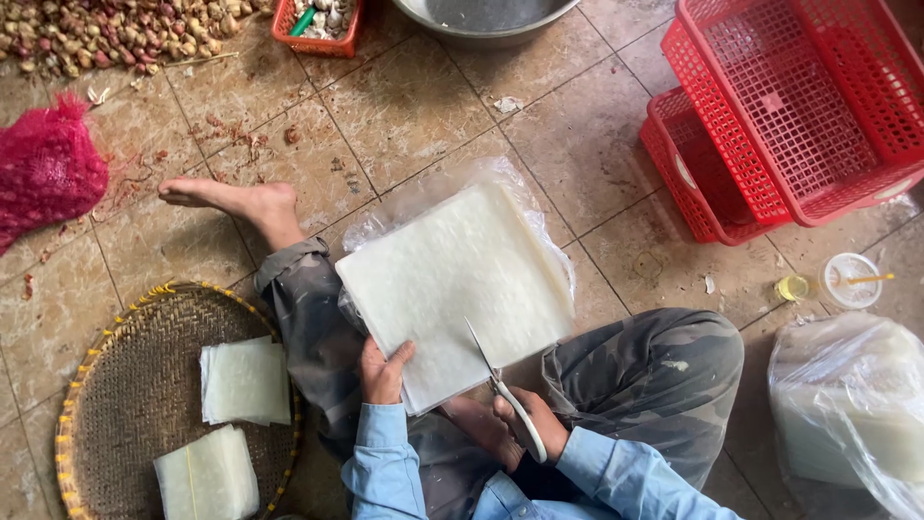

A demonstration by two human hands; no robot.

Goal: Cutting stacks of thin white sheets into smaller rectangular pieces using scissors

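Observation:
My left hand [382, 371] grips the near left edge of a thick square stack of white translucent sheets [452, 279], which rests across my knee on a clear plastic bag [404, 202]. My right hand [529, 424] holds a pair of scissors [496, 380] with pale handles. Their blades point up into the near edge of the stack, partly into the sheets. Two small piles of cut white squares [245, 382] lie on a round woven bamboo tray [125, 385] at my left.
Stacked red plastic baskets [789, 116] stand at the far right. A clear bag of more white sheets [847, 414] lies at the right. A metal basin [481, 19], a small red basket [318, 24], shallots [106, 34] and a red net bag [43, 169] lie further off.

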